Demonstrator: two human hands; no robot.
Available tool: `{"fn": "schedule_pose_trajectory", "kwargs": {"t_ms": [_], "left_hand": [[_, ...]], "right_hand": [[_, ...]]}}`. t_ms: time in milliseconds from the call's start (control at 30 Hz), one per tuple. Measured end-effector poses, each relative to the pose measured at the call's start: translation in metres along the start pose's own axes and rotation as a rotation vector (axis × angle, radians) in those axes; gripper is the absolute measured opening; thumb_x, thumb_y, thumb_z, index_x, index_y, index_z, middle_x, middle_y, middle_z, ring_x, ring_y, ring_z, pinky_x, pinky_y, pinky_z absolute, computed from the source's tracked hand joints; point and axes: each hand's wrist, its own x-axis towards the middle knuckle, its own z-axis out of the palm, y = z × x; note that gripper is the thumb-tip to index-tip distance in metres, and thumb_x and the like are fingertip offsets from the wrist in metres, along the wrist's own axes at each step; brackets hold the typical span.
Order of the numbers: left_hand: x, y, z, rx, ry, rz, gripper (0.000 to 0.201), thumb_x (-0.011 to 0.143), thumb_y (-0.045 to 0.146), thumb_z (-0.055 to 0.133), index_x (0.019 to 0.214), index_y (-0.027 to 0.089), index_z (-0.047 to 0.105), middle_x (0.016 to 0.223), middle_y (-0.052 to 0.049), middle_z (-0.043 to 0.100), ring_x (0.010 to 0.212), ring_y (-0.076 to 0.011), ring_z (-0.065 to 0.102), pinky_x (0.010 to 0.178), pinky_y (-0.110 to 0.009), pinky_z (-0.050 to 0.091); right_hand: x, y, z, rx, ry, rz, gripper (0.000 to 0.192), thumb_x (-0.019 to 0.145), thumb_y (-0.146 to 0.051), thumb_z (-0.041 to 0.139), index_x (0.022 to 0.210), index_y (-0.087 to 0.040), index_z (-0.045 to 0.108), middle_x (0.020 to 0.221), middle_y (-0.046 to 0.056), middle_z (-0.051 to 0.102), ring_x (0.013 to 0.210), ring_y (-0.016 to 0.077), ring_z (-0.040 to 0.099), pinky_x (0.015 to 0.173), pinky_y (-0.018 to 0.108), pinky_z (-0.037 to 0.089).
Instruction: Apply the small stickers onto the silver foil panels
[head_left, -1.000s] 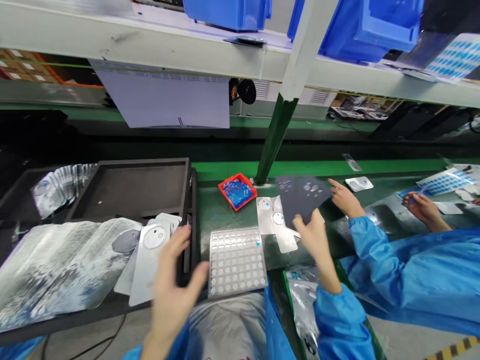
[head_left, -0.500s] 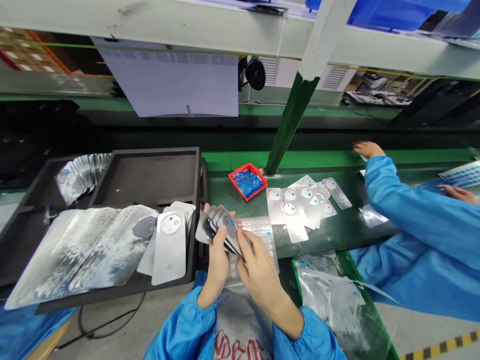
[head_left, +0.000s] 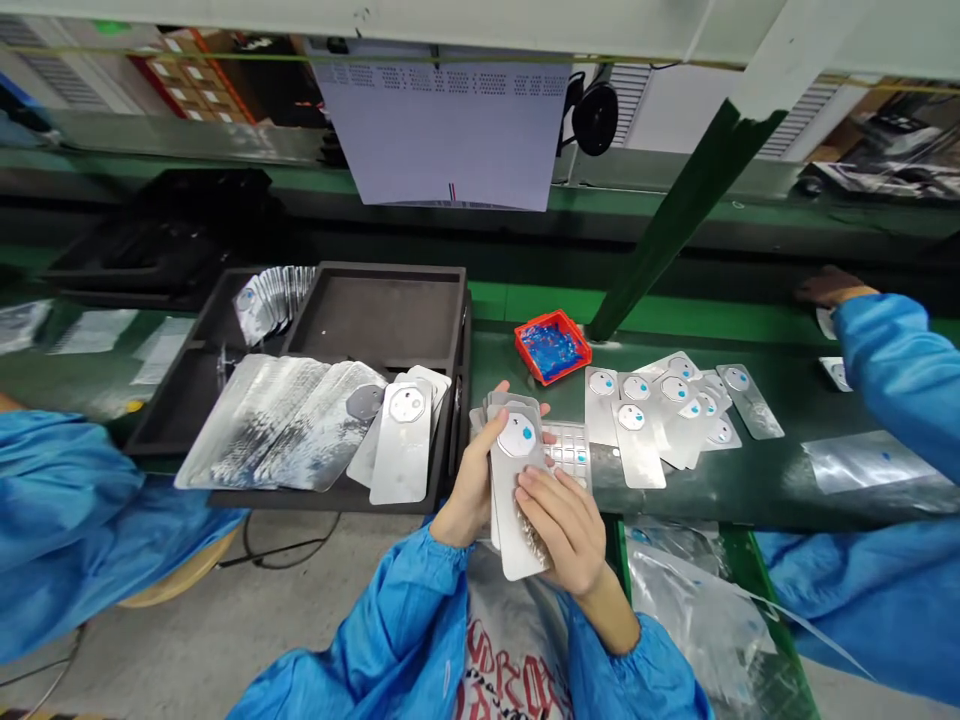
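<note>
A small stack of silvery phone back panels [head_left: 512, 490], each with a round camera cutout and a blue dot on the top one, is held in front of me. My left hand [head_left: 474, 480] grips the stack from the left, its thumb on the front and fingertips showing past the far edges. Across the lower right face lies my right hand [head_left: 566, 525], fingers together on the top panel. Behind the stack is a partly hidden sheet of clear squares [head_left: 570, 450] with blue spots. To the right, loose panels [head_left: 637, 450] overlap on the green bench.
A red tray [head_left: 553, 347] of small blue bits sits beyond my hands. On the left, black foam trays [head_left: 382, 310] bear fanned panels [head_left: 277, 430]. A green post [head_left: 675, 225] rises ahead. A bin of clear plastic [head_left: 675, 590] stands lower right. Co-workers' blue sleeves [head_left: 892, 370] flank me.
The panel stack has turned from a tilted fan to face me more upright. My right hand has gone from the panels' edge to lying across the top one. The view has swung left.
</note>
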Motion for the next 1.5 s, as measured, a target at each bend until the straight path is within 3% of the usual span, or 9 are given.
{"fn": "schedule_pose_trajectory", "kwargs": {"t_ms": [100, 200, 333, 433, 533, 633, 767, 1100, 1500], "left_hand": [[-0.001, -0.003, -0.002, -0.019, -0.005, 0.020, 0.073, 0.082, 0.046, 0.086, 0.148, 0.027, 0.062, 0.128, -0.011, 0.083, 0.099, -0.0309, 0.083, 0.091, -0.049, 0.068], [-0.004, -0.007, -0.004, -0.046, -0.032, -0.050, 0.063, 0.079, 0.050, 0.084, 0.131, 0.016, 0.074, 0.126, -0.017, 0.084, 0.113, -0.0375, 0.081, 0.104, -0.051, 0.064], [-0.011, -0.008, -0.005, -0.013, -0.079, -0.061, 0.062, 0.072, 0.038, 0.085, 0.128, 0.013, 0.077, 0.127, -0.018, 0.084, 0.131, -0.0430, 0.075, 0.118, -0.054, 0.057], [-0.015, -0.003, -0.008, 0.062, -0.002, -0.027, 0.062, 0.069, 0.033, 0.087, 0.127, 0.014, 0.078, 0.119, -0.016, 0.086, 0.127, -0.0423, 0.077, 0.113, -0.053, 0.060], [-0.016, 0.002, -0.018, 0.181, 0.138, 0.085, 0.061, 0.064, 0.034, 0.093, 0.122, 0.016, 0.080, 0.106, -0.013, 0.088, 0.119, -0.0421, 0.080, 0.107, -0.052, 0.063], [-0.020, 0.003, -0.030, 0.316, 0.269, 0.136, 0.058, 0.058, 0.035, 0.100, 0.110, 0.016, 0.082, 0.102, -0.014, 0.088, 0.116, -0.0436, 0.081, 0.104, -0.052, 0.064], [-0.030, 0.000, -0.037, 0.467, 0.278, 0.172, 0.053, 0.060, 0.036, 0.102, 0.104, 0.017, 0.082, 0.110, -0.015, 0.086, 0.120, -0.0428, 0.079, 0.107, -0.053, 0.061], [-0.041, -0.002, -0.035, 0.626, 0.177, 0.322, 0.039, 0.068, 0.034, 0.095, 0.102, 0.022, 0.083, 0.114, -0.010, 0.087, 0.120, -0.0362, 0.079, 0.115, -0.051, 0.058], [-0.048, -0.004, -0.034, 0.603, 0.217, 0.251, 0.039, 0.059, 0.041, 0.098, 0.088, 0.022, 0.081, 0.106, -0.010, 0.087, 0.116, -0.0392, 0.080, 0.109, -0.050, 0.061]], "right_hand": [[0.003, 0.004, 0.002, -0.015, 0.007, -0.005, 0.043, 0.110, -0.027, 0.050, 0.149, -0.016, 0.066, 0.132, 0.017, 0.081, 0.136, 0.0300, 0.073, 0.115, 0.048, 0.062], [0.004, 0.018, 0.003, -0.055, 0.037, 0.001, 0.040, 0.109, -0.019, 0.053, 0.145, -0.021, 0.069, 0.132, 0.014, 0.082, 0.131, 0.0273, 0.077, 0.113, 0.045, 0.063], [0.005, 0.030, 0.001, -0.081, 0.018, -0.018, 0.049, 0.105, -0.008, 0.051, 0.148, -0.026, 0.066, 0.131, 0.011, 0.082, 0.129, 0.0248, 0.077, 0.110, 0.043, 0.064], [0.011, 0.022, -0.008, 0.068, -0.147, 0.042, 0.053, 0.106, -0.031, 0.061, 0.158, -0.019, 0.057, 0.147, 0.020, 0.073, 0.144, 0.0328, 0.067, 0.115, 0.051, 0.061], [0.020, 0.012, -0.022, 0.338, -0.323, 0.163, 0.075, 0.103, -0.062, 0.067, 0.159, -0.015, 0.055, 0.158, 0.024, 0.062, 0.152, 0.0384, 0.059, 0.117, 0.057, 0.059], [0.031, 0.016, -0.029, 0.356, -0.166, 0.323, 0.042, 0.107, -0.038, 0.070, 0.146, -0.024, 0.067, 0.133, 0.015, 0.077, 0.121, 0.0283, 0.078, 0.097, 0.044, 0.069], [0.042, 0.033, -0.026, 0.148, 0.040, 0.412, 0.023, 0.103, -0.014, 0.071, 0.122, -0.024, 0.079, 0.101, 0.007, 0.079, 0.082, 0.0182, 0.077, 0.065, 0.029, 0.065], [0.052, 0.037, -0.026, 0.069, -0.029, 0.246, 0.015, 0.103, -0.009, 0.070, 0.108, -0.022, 0.075, 0.092, 0.005, 0.080, 0.087, 0.0195, 0.079, 0.075, 0.031, 0.067], [0.044, 0.036, -0.019, -0.076, 0.070, 0.093, 0.020, 0.103, -0.008, 0.067, 0.113, -0.024, 0.073, 0.091, 0.004, 0.079, 0.079, 0.0174, 0.073, 0.073, 0.030, 0.060]]}}
